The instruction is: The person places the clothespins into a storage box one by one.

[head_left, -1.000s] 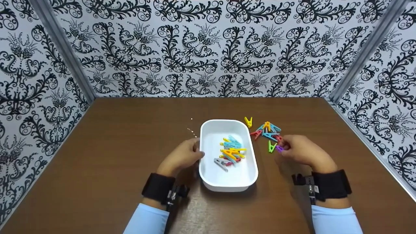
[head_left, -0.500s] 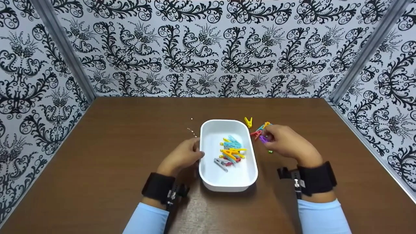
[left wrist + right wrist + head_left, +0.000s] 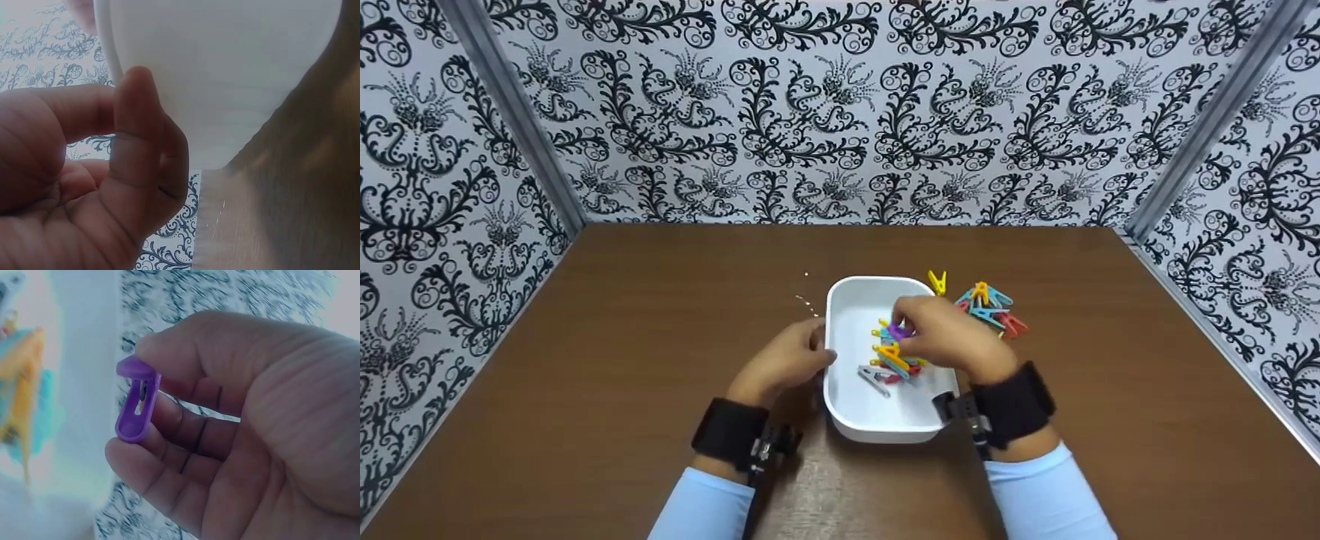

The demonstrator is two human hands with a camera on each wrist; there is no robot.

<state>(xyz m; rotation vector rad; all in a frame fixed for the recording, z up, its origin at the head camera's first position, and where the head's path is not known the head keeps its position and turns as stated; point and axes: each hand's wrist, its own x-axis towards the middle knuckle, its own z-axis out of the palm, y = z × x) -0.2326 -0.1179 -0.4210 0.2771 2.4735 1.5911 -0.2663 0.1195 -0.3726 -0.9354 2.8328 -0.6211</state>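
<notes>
A purple clothespin (image 3: 135,405) is pinched between the thumb and fingers of my right hand (image 3: 952,334), which is over the right side of a white plastic tub (image 3: 877,431). Several clothespins lie inside the tub, among them a grey one (image 3: 874,379) and an orange one (image 3: 892,358); my right hand covers part of that heap in the head view. My left hand (image 3: 784,358) grips the tub's left rim, thumb on the edge and fingers against the outer wall, as the left wrist view (image 3: 135,140) shows.
To the right of the tub lies a loose pile of clothespins, with a blue one (image 3: 987,316) and a red one (image 3: 1012,324). A yellow clothespin (image 3: 937,282) lies near the tub's far right corner. Patterned walls (image 3: 840,112) enclose the brown table (image 3: 675,300).
My right hand has picked up the purple clothespin from beside the pile and carried it left, over the tub. The left hand keeps its hold on the rim.
</notes>
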